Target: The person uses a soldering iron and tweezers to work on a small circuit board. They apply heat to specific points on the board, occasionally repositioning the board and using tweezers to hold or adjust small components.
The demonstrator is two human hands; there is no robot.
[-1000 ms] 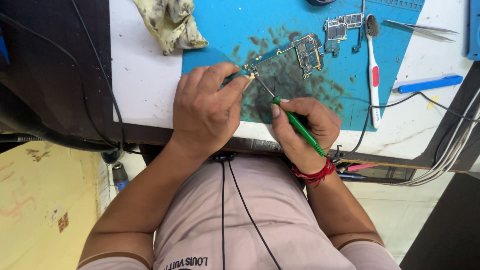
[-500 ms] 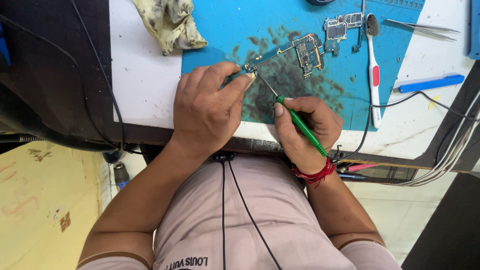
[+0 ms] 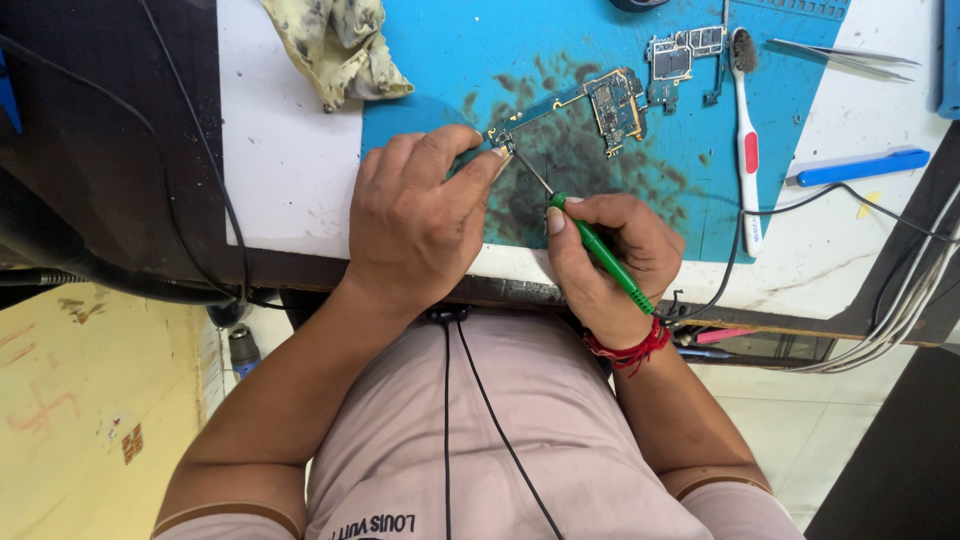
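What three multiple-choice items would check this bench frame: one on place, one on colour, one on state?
1. Where does the toothbrush lie?
A. right of the loose circuit boards, on the blue mat
B. under the stained rag
C. in the left hand

2. What colour is the handle of the screwdriver?
A. red
B. green
C. yellow

3. What is the left hand doing?
A. resting off the table
B. lifting the tweezers
C. pinching the end of the long circuit board against the mat

Key: 1 A, it lies beside the small board; 2 B, a green shaft shows in the right hand; 3 C, thumb and fingers close on the board's end.
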